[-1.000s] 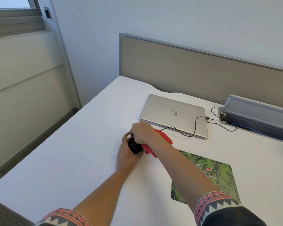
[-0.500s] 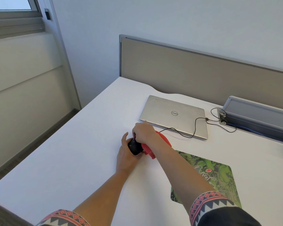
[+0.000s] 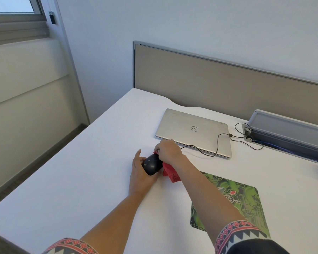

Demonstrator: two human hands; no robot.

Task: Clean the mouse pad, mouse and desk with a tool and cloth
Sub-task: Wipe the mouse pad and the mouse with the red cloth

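While the left hand (image 3: 140,174) cradles the black mouse (image 3: 152,164), the right hand (image 3: 168,151) grips a red cloth (image 3: 170,173) — mouse-wiping step; next, turn it to reach unwiped faces.

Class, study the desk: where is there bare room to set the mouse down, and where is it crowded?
Bare: the wide desk stretch left of the left hand, and the strip between laptop and mouse pad. Crowded: around the right hand, red cloth, mouse and cable.

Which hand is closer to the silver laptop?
The right hand. It sits just in front of the laptop, near its front edge, wiping the mouse with the red cloth. The left hand cradles the mouse, farther back toward the person.
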